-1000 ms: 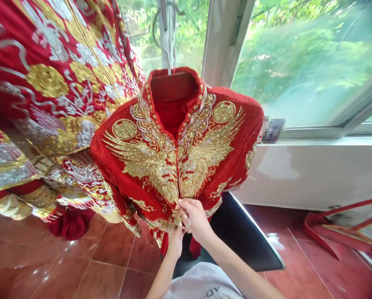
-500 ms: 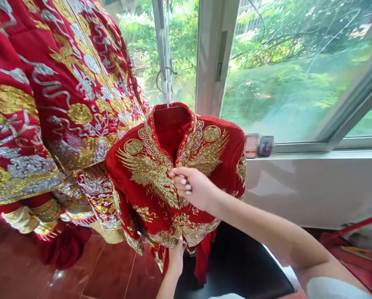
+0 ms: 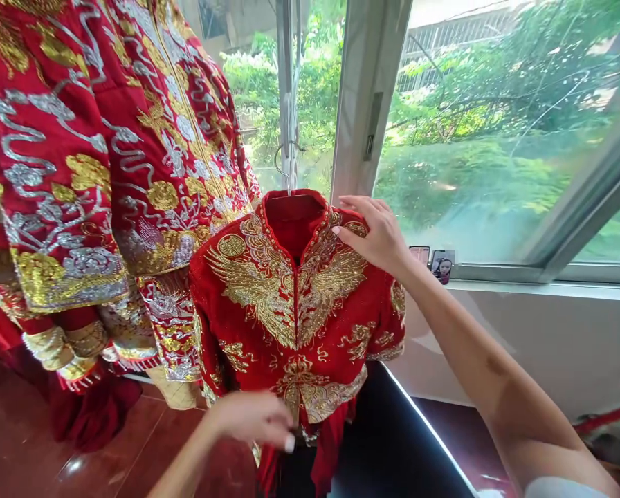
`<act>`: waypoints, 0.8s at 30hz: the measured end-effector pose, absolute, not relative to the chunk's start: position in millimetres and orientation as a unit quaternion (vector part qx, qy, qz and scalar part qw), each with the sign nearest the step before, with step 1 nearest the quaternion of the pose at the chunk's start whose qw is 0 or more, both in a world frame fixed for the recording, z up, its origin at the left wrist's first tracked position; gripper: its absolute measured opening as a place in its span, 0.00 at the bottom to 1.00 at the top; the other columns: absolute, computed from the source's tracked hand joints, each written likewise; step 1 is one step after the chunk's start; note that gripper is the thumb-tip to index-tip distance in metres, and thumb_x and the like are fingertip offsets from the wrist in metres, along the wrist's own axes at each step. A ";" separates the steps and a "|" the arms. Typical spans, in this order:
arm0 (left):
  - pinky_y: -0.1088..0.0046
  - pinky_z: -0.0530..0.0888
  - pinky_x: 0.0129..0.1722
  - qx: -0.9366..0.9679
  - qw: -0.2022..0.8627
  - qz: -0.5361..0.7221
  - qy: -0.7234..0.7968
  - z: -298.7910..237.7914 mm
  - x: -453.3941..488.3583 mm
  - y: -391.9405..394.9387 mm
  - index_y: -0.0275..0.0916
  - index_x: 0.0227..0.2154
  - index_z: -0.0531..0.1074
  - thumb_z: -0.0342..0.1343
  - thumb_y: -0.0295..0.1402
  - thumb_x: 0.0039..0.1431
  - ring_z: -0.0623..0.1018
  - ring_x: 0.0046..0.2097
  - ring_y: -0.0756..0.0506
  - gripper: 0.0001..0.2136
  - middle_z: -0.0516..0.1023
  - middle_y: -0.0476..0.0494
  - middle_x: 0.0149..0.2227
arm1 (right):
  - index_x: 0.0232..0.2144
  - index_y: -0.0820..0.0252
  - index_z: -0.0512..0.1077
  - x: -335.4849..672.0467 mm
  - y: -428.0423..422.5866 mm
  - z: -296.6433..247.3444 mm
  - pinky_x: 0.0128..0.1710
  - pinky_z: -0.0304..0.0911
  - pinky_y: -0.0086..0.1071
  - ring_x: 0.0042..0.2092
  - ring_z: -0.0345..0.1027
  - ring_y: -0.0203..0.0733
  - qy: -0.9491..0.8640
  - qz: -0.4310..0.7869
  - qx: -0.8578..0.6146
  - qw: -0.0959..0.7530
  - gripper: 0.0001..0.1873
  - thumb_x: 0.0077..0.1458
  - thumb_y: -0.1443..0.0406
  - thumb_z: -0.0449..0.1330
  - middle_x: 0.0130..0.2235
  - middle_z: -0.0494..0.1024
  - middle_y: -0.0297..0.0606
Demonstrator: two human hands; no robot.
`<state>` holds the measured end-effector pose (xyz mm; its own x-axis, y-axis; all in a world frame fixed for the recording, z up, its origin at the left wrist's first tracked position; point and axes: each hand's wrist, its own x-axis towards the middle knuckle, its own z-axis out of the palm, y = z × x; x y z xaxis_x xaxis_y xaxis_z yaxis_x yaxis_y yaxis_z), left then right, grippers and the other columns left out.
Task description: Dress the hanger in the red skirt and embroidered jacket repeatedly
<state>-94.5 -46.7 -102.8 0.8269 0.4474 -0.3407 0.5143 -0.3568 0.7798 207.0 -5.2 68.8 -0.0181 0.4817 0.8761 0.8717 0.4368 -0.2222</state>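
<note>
A red jacket (image 3: 335, 325) with gold embroidery hangs on a hanger (image 3: 289, 181) by the window. Its front is closed up to just below the stand collar, whose top parts in a V. At the shoulder on the right side of the collar is my right hand (image 3: 377, 232). The thumb and fingers are apart, with the thumb at the collar's embroidered edge. My left hand (image 3: 252, 418), smeared by motion, is in front of the jacket's lower hem. Its grip does not show clearly.
Larger red garments (image 3: 154, 159) with silver and gold embroidery hang at the left. Behind the jacket is a sliding window (image 3: 375, 131); two small phone-like objects (image 3: 441, 266) stand by its sill. A black surface (image 3: 387, 429) lies below, above a red tiled floor (image 3: 149, 443).
My right hand has let go of the front closure and moved up to the collar and shoulder. My left hand has come off the hem's middle and shifted left. The closure now looks fastened higher.
</note>
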 end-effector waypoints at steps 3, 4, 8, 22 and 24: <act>0.64 0.70 0.51 0.885 0.242 0.298 0.262 17.0 -88.1 -24.3 0.48 0.41 0.75 0.48 0.43 0.62 0.77 0.47 0.45 0.12 0.79 0.47 0.43 | 0.57 0.57 0.66 221.6 18.3 78.4 0.54 0.57 0.51 0.57 0.61 0.56 -0.740 -0.196 -0.489 0.419 0.30 0.53 0.56 0.60 0.56 0.71 0.46; 0.62 0.67 0.55 0.864 0.114 0.405 0.278 48.4 -83.4 -11.6 0.45 0.42 0.74 0.48 0.43 0.62 0.75 0.50 0.43 0.13 0.78 0.44 0.46 | 0.57 0.57 0.67 222.8 23.6 80.8 0.52 0.59 0.48 0.54 0.64 0.54 -0.755 -0.172 -0.486 0.405 0.29 0.54 0.55 0.59 0.53 0.73 0.45; 0.58 0.67 0.51 0.835 -0.066 0.418 0.352 112.2 -65.9 50.6 0.38 0.41 0.72 0.50 0.47 0.59 0.72 0.50 0.37 0.18 0.77 0.37 0.43 | 0.46 0.59 0.74 221.6 32.5 88.8 0.37 0.61 0.34 0.34 0.67 0.39 -0.770 -0.092 -0.468 0.424 0.18 0.57 0.57 0.56 0.34 0.77 0.36; 0.69 0.71 0.35 0.847 0.235 0.331 0.343 122.9 -78.4 121.4 0.39 0.25 0.70 0.44 0.57 0.58 0.75 0.32 0.45 0.25 0.76 0.44 0.27 | 0.27 0.58 0.73 237.1 40.1 123.7 0.26 0.61 0.33 0.29 0.68 0.39 -0.713 0.297 -0.542 0.332 0.24 0.55 0.44 0.54 0.30 0.77 0.42; 0.67 0.70 0.36 0.850 0.099 0.339 0.391 115.7 -83.0 106.3 0.38 0.24 0.70 0.41 0.58 0.58 0.74 0.32 0.44 0.27 0.74 0.43 0.26 | 0.27 0.58 0.73 244.8 29.0 121.7 0.27 0.61 0.32 0.30 0.67 0.39 -0.734 0.223 -0.552 0.327 0.25 0.53 0.43 0.55 0.29 0.76 0.39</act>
